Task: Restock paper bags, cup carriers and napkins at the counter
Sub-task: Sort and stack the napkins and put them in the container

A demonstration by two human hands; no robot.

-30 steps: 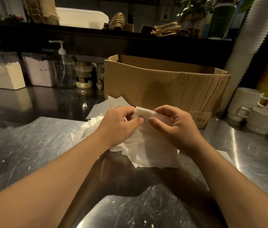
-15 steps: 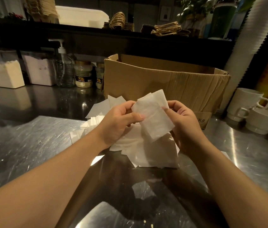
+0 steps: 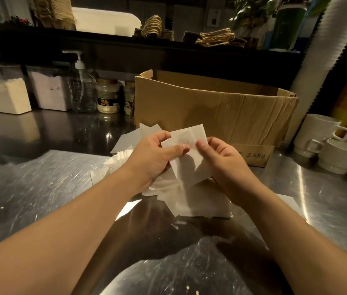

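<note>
Standing over the steel bench (image 3: 29, 188), the person holds one white napkin (image 3: 186, 154) up between both hands, just above a loose pile of napkins (image 3: 191, 201) that lies near the middle of the bench. The left hand (image 3: 153, 158) pinches the napkin's left side, thumb laid across its face and fingers curled behind. The right hand (image 3: 226, 160) pinches the right side the same way, its thumb tip close to the other thumb, the two almost meeting on the paper. The napkin tilts, its top corner leaning toward the far edge.

More napkins fan out from the pile toward the left, some flat on the steel, some overlapping. One sheet shows from under the right forearm, toward the bench's right edge.

Just behind the pile, toward the far edge, sits an open cardboard box (image 3: 211, 111), its creased front wall facing the person and a flap marked 2.5Kg folded down onto the bench. At the far right corner stand stacked white cups (image 3: 326, 143). Along the far left edge are two tubs of pale powder (image 3: 8, 96), a clear pump bottle (image 3: 82, 90) and two small jars (image 3: 107, 96) touching the box's left side or nearly so; I cannot tell which. A dark shelf (image 3: 125, 50) above carries brown twine-handled bundles (image 3: 217, 38).
</note>
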